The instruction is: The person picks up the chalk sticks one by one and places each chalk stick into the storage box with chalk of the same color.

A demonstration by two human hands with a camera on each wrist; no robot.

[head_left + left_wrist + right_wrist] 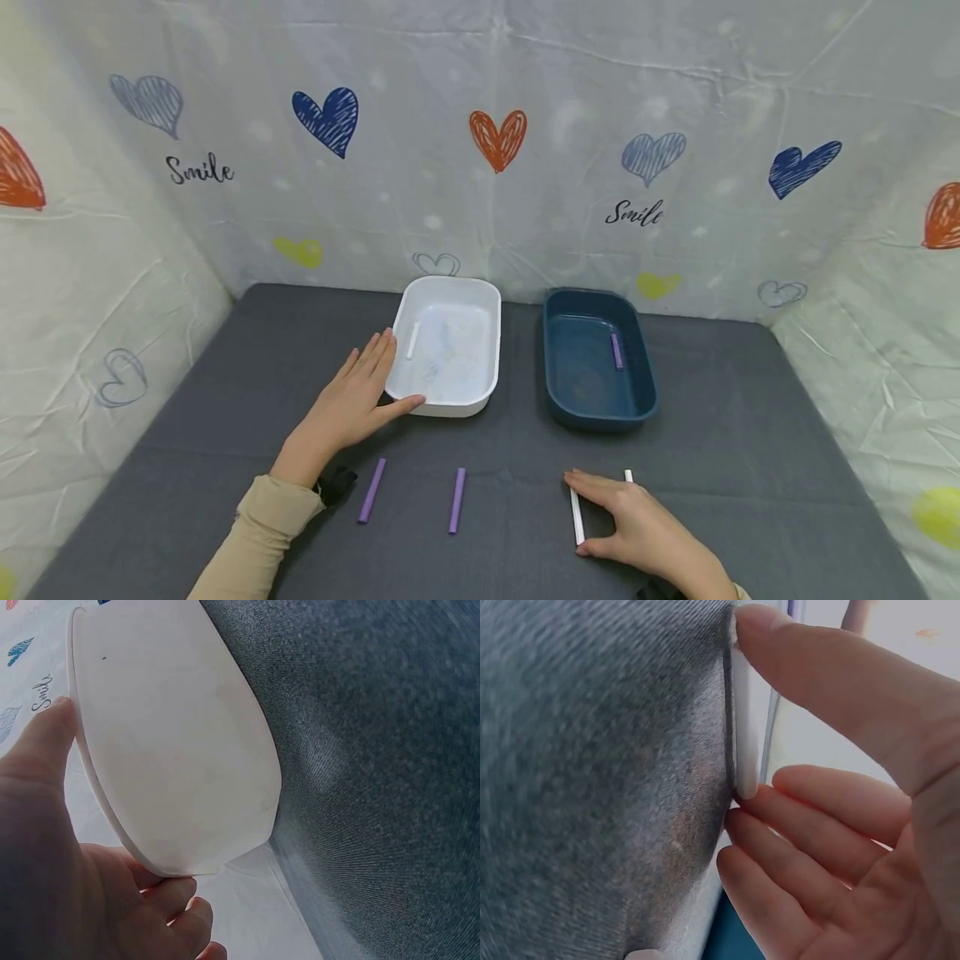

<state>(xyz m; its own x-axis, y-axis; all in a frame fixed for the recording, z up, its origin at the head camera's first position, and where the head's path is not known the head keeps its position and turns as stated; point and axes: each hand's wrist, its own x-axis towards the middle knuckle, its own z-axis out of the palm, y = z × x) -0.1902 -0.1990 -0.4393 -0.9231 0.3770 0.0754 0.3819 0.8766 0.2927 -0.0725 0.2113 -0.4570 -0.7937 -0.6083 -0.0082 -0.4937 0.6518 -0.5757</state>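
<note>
A white basin point(450, 400) stands at the back middle with a stick of white chalk point(413, 341) in it. My left hand point(352, 408) rests against its near left corner, fingers along the left rim and thumb on the front rim; the left wrist view shows the basin's outer wall point(172, 735) beside the thumb. Lower right, my right hand point(637, 517) holds a white chalk point(577, 517) by its two ends, between thumb and fingertips. That chalk point(745, 727) lies along the dark cloth in the right wrist view. Another white chalk point(628, 476) shows partly behind the right hand.
Two purple chalks point(372, 491) point(457, 501) lie on the dark grey cloth point(517, 550) near the front. A dark blue basin point(600, 422) with a purple chalk point(617, 352) inside stands right of the white one. Behind hangs a printed curtain point(420, 192).
</note>
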